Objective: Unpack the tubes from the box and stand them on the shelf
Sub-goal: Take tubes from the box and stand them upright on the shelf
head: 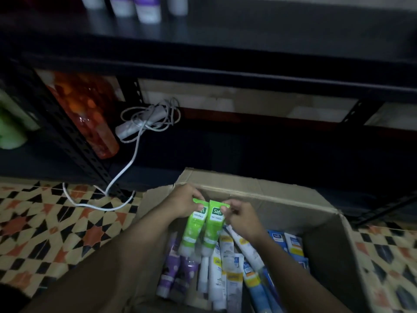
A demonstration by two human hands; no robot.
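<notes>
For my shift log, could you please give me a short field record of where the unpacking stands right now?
left hand: grips the top of the green tubes
right hand: pinches the same pair's top
green tubes: two side by side, caps down, above the box
box: open cardboard; loose tubes in purple, white and blue lie inside
shelf: dark; standing tubes at its upper left

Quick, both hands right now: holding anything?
Left hand: pinches the left green tube by its top.
Right hand: pinches the right green tube by its top.
</notes>
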